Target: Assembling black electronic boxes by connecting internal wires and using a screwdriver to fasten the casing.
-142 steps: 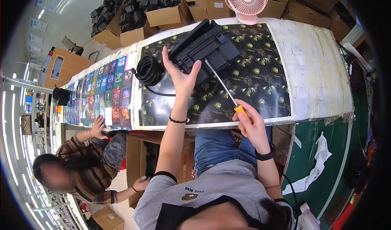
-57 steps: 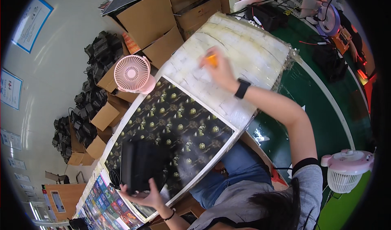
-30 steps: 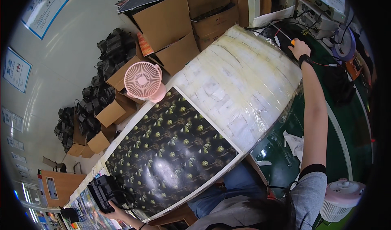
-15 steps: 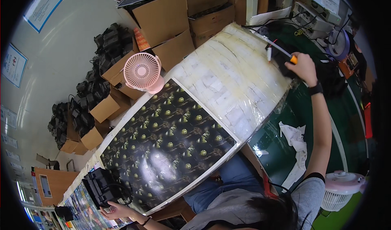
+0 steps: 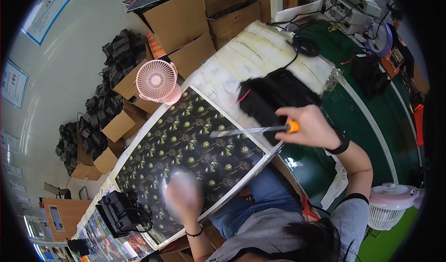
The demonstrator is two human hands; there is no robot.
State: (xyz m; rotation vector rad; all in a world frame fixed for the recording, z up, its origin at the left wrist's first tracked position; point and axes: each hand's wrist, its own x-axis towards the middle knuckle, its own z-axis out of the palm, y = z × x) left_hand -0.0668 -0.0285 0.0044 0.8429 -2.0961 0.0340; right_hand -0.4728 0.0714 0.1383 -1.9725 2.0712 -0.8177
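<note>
My right hand [image 5: 312, 128] is up over the near edge of the desk [image 5: 260, 53], fist wrapped tight around the orange handle of a screwdriver [image 5: 253, 130]. The forearm comes up from the lower right and bends at the wrist, where I can see a dark watch band [image 5: 340, 147]. The screwdriver lies nearly level, its long metal shaft pointing to my left, with the tip over the dark patterned mat [image 5: 186, 155]. Just beyond my knuckles sits a black device [image 5: 274, 95] on the pale taped part of the desk, a red wire showing at its left edge and a black cable running from it to a coil farther back. Whether my hand touches the device I cannot tell; it sits right beside it.

My left hand [image 5: 183, 198] is raised above the near left part of the mat, forearm rising from the bottom edge, a thin black bracelet at the wrist. It is smeared by motion, so I cannot tell if the fingers are spread or curled, and I see nothing in it. To its left, a second black device [image 5: 118, 212] with a looped cable rests at the far left end of the desk.

A pink fan [image 5: 157, 82] stands at the mat's far edge, with cardboard boxes [image 5: 181, 20] stacked behind it.
</note>
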